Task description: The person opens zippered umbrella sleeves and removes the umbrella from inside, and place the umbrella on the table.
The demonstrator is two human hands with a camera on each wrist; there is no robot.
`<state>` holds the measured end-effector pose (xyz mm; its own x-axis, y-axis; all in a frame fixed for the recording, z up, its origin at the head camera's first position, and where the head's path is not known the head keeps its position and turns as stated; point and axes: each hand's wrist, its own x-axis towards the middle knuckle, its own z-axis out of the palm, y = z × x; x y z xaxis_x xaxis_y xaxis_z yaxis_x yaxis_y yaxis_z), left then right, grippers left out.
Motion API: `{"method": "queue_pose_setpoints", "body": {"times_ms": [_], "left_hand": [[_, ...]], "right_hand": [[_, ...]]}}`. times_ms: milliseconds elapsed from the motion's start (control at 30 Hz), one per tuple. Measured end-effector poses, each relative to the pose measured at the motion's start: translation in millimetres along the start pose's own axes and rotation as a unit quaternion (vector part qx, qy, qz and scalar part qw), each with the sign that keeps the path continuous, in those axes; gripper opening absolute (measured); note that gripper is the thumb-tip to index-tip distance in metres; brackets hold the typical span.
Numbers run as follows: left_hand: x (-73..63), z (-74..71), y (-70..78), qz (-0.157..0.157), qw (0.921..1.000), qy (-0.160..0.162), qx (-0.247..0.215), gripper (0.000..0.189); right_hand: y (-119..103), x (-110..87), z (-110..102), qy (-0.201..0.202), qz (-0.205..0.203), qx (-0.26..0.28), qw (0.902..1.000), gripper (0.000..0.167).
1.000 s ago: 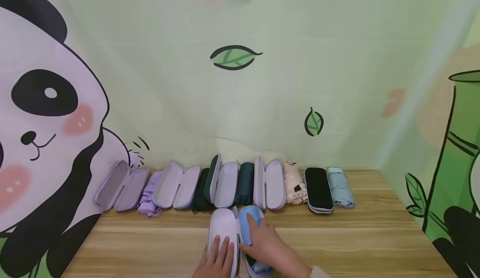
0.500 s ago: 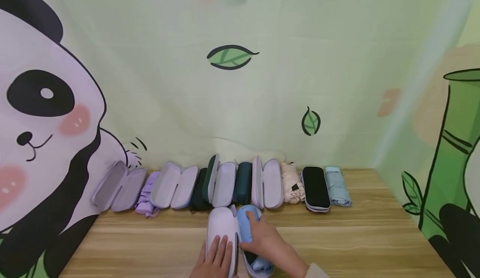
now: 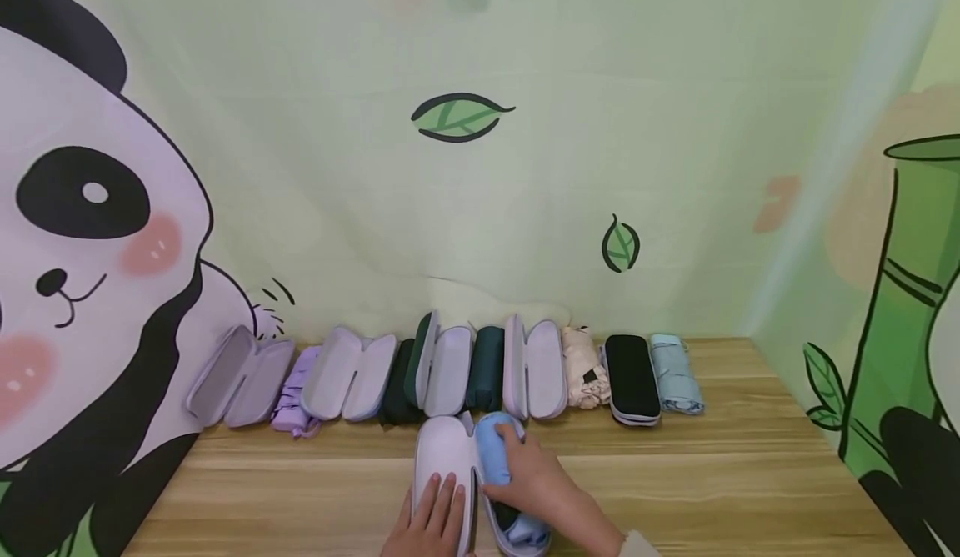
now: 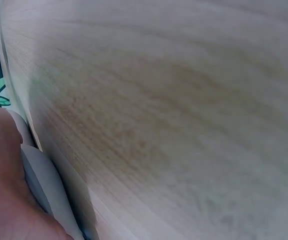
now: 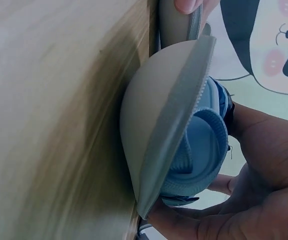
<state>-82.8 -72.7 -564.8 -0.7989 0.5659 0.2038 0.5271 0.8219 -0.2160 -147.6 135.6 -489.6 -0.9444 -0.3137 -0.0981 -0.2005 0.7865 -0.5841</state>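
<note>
An unzipped pale-grey case (image 3: 441,449) lies spread in two halves at the table's front. My left hand (image 3: 429,517) rests on its left half with straight fingers. In the right half sits a light-blue folding umbrella (image 3: 491,450), a dark band across its middle. My right hand (image 3: 542,484) grips the umbrella from above, thumb on its left side. The right wrist view shows the umbrella's handle end with its looped strap (image 5: 220,135) inside the case's curved shell (image 5: 151,100). In the left wrist view, my left hand (image 4: 4,180) covers most of the case half.
Along the back edge of the wooden table (image 3: 720,474) runs a row of cases and rolled umbrellas. It holds several opened cases, a closed black case (image 3: 632,378), a purple umbrella (image 3: 296,390), a beige one (image 3: 583,365) and a pale-blue one (image 3: 677,373). A panda-printed cloth hangs behind.
The head view has shifted slightly. Both hands stay nearly in place, the left on the case and the right around the blue umbrella.
</note>
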Motion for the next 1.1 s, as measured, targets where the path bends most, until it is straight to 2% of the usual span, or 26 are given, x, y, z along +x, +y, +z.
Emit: {"method": "queue_pose_setpoints", "body": {"times_ms": [133,200,433,567,733,900,1000,1100], "left_hand": [[1.7,-4.7,0.4,-0.008,0.9990,-0.039,-0.021,0.072],[2.0,-5.3,0.7,-0.010,0.9985,-0.048,-0.026,0.073],[0.8,-2.2,0.2,-0.009,0.9995,-0.021,-0.023,0.082],[1.4,-5.1,-0.4,-0.013,0.9984,-0.039,-0.039,0.086],[3.5,-11.5,-0.9,-0.011,0.9960,-0.074,-0.049,0.091],[6.1,-16.0,-1.0,-0.011,0.9937,-0.097,-0.055,0.091],[6.7,-16.1,-0.8,-0.013,0.9931,-0.101,-0.058,0.090],[6.4,-15.0,-0.4,-0.011,0.9945,-0.090,-0.053,0.088]], "right_hand": [[2,-1.2,-1,0.006,-0.008,0.022,0.9997,0.083],[4,-1.4,-2,0.006,-0.012,0.029,0.9995,0.082],[10,-1.2,-2,0.006,-0.020,0.050,0.9985,0.080],[13,-2.3,-6,0.012,-0.021,0.072,0.9971,0.078],[13,-9.4,-19,0.023,-0.009,0.111,0.9935,0.080],[17,-18.6,-34,0.048,0.002,0.110,0.9927,0.080],[22,-24.1,-43,0.056,0.024,0.103,0.9928,0.081],[29,-28.2,-49,0.065,0.044,0.094,0.9925,0.081]]}}
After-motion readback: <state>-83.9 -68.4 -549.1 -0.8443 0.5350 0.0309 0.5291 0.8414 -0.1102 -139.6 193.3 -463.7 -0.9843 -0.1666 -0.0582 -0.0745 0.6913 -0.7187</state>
